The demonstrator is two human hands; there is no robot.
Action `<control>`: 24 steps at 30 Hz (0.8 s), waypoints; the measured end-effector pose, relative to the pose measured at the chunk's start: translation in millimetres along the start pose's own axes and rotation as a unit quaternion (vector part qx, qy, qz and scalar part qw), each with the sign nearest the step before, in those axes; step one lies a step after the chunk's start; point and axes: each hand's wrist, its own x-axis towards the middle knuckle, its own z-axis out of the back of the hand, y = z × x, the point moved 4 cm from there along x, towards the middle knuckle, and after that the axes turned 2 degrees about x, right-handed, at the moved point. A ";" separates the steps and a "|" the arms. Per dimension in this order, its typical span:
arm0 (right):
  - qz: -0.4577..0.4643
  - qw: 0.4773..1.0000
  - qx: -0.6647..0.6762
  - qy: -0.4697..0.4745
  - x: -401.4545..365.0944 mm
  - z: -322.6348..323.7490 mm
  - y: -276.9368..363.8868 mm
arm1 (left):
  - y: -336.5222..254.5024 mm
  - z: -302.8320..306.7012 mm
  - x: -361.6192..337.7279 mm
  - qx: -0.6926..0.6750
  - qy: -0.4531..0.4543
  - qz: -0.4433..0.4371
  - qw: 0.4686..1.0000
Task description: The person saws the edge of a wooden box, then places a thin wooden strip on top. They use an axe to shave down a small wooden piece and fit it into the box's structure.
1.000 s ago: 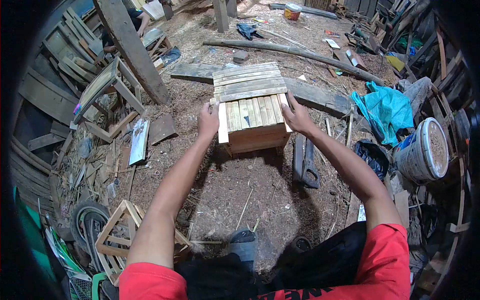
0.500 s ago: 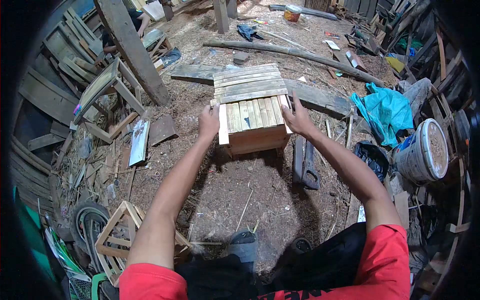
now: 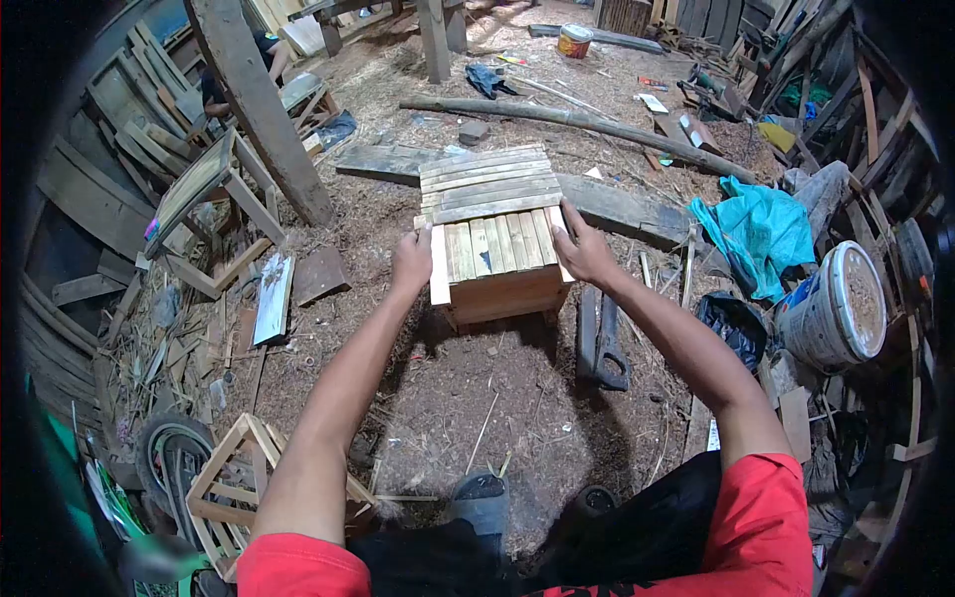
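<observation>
A small wooden box [image 3: 502, 291] with a slatted, roof-like top stands on the littered ground in front of me. Its upper slats [image 3: 489, 182] lie crosswise, while the lower ones run front to back and carry a small dark mark. My left hand [image 3: 413, 261] grips the pale side board at the left, fingers closed round its edge. At the opposite side, my right hand [image 3: 585, 249] is closed on the right edge of the top, its thumb over the board. Some fingers of both hands are hidden. A handsaw [image 3: 610, 366] lies to the right of the box.
Planks [image 3: 632, 207] and a long pole [image 3: 572, 117] lie behind the box. A teal tarp [image 3: 756, 234] and a white bucket [image 3: 836, 308] are at the right. Wooden frames [image 3: 234, 473] stand at the left, near a post [image 3: 261, 109]. Another person's arm [image 3: 279, 60] shows at upper left.
The box sits slightly lower in view and appears turned a little, its right front corner higher. Both hands remain on its sides. The whole view has shifted slightly.
</observation>
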 end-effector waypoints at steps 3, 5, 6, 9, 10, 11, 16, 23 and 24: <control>-0.020 1.000 -0.008 0.016 0.1 3.5 8.8 | 5.6 -4.1 3.4 -0.019 0.003 0.001 1.000; -0.019 1.000 -0.020 0.004 -1.5 5.3 13.4 | 14.5 -7.6 7.4 -0.022 0.008 0.000 1.000; -0.022 1.000 -0.018 0.005 -3.0 6.0 14.7 | 12.4 -6.0 6.3 -0.017 0.009 0.001 1.000; -0.016 1.000 -0.020 0.014 0.2 5.5 12.8 | 3.6 -0.9 -0.1 -0.025 0.017 0.006 1.000; -0.008 1.000 -0.014 0.008 0.6 3.1 10.0 | -2.4 1.9 -2.7 -0.031 0.020 0.007 0.999; 0.000 1.000 -0.008 0.001 0.7 1.9 6.7 | -6.7 3.1 -4.6 -0.039 0.022 0.009 0.999; -0.011 1.000 -0.003 0.005 0.6 2.2 7.1 | 1.5 -0.6 -1.4 -0.056 0.024 0.004 0.998; -0.012 0.997 0.009 -0.069 16.5 6.2 6.6 | -21.3 10.2 -10.7 -0.051 -0.088 -0.045 0.994; -0.024 0.997 0.022 -0.064 17.3 7.7 9.5 | -19.3 9.2 -8.8 -0.046 -0.088 -0.049 0.994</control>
